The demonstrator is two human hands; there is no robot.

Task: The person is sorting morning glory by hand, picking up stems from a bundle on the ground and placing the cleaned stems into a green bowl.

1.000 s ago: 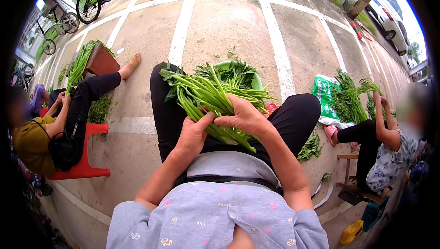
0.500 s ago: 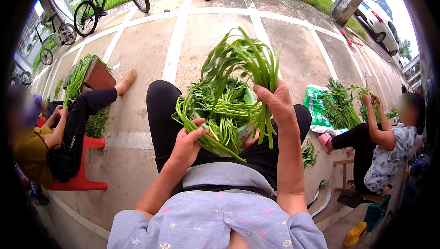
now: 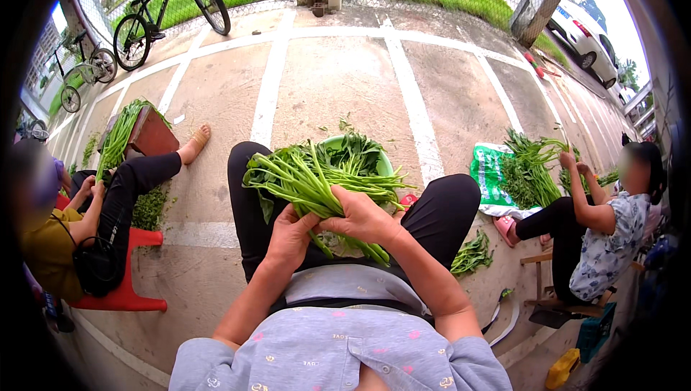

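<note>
A thick bunch of water spinach (image 3: 299,179), long green stems with narrow leaves, lies across my lap. My left hand (image 3: 289,238) is closed round the stems from below and the left. From the right, my right hand (image 3: 361,218) grips the same bunch, its thumb on top of the stems. The two hands almost touch, and some stem ends stick out beneath them. Just beyond the bunch, between my knees, stands a light green basin (image 3: 389,163) holding more leafy greens (image 3: 360,152). The bunch hides its near side.
At the left, a person on a red stool (image 3: 137,269) handles greens by a reddish-brown box (image 3: 152,133). Another person at the right holds stems beside a green-white sack (image 3: 489,175) heaped with greens. Loose greens (image 3: 473,253) lie by my right knee. Bicycles (image 3: 173,10) stand by the fence.
My right hand has come down and left with its raised greens, joining my left hand at one bunch. The basin's rim shows more. The view has shifted slightly.
</note>
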